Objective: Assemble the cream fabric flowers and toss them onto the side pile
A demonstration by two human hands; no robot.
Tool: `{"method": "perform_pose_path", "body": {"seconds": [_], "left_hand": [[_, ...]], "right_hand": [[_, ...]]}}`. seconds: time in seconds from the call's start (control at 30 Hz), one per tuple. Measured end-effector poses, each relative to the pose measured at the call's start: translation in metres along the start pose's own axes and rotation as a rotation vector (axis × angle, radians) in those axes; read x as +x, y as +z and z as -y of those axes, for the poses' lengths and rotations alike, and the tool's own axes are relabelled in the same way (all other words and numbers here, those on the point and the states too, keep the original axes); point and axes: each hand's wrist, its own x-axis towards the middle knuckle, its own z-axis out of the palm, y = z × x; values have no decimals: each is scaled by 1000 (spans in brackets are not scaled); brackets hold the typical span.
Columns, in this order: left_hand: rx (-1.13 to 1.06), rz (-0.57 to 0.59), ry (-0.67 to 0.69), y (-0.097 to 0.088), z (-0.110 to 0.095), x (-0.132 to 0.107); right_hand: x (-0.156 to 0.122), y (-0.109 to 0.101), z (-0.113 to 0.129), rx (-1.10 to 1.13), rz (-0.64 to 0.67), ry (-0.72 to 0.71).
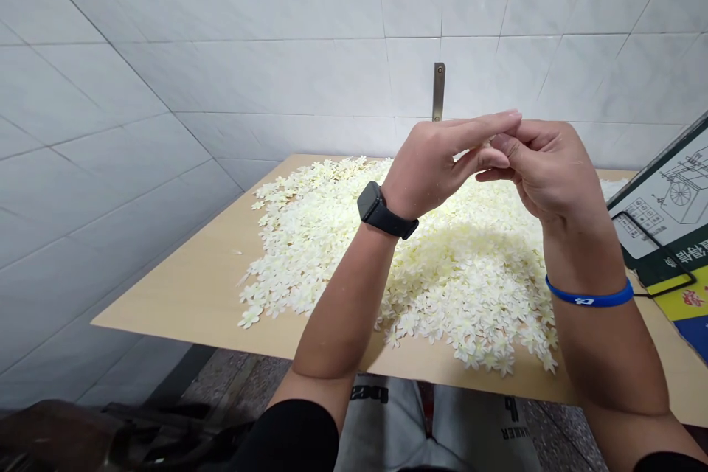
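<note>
Above a broad heap of pale cream-white artificial flower petals (326, 236), my two hands meet at the fingertips. My left hand (436, 158), with a black watch on its wrist, points to the right, its thumb and fingers drawn together. From the other side my right hand (553, 166) is closed in a pinch against the left fingertips; a blue band circles its wrist. Whatever lies between the fingers, if anything, is hidden. Five-petalled blossoms lie loose and overlapping under both hands.
The heap covers much of a light-brown board (182, 276). At the right stands a printed dark-green and white box (672, 199), with a black wire frame (658, 240) before it. Behind is a tiled wall (287, 74) bearing a metal bracket (439, 92).
</note>
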Motion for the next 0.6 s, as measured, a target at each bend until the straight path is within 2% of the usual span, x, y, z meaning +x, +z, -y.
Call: {"method": "perform_pose_path", "body": {"seconds": [0.13,0.23,0.3,0.37,0.47,0.6], "left_hand": [[-69,-44,41,0,-3,1],[-119,42,55,0,-3,1],[-101,115,23,1,-1,2],[-60,139,14,3,2,2],[-40,78,80,8,6,1],[-77,-52,95,11,5,-2]], "right_hand": [[0,-6,3,54,78,44],[0,-9,5,49,99,67],[1,-8,5,17,83,50],[1,-5,4,-2,63,18],[2,-4,1,16,29,-17],[3,-9,1,57,68,68]]}}
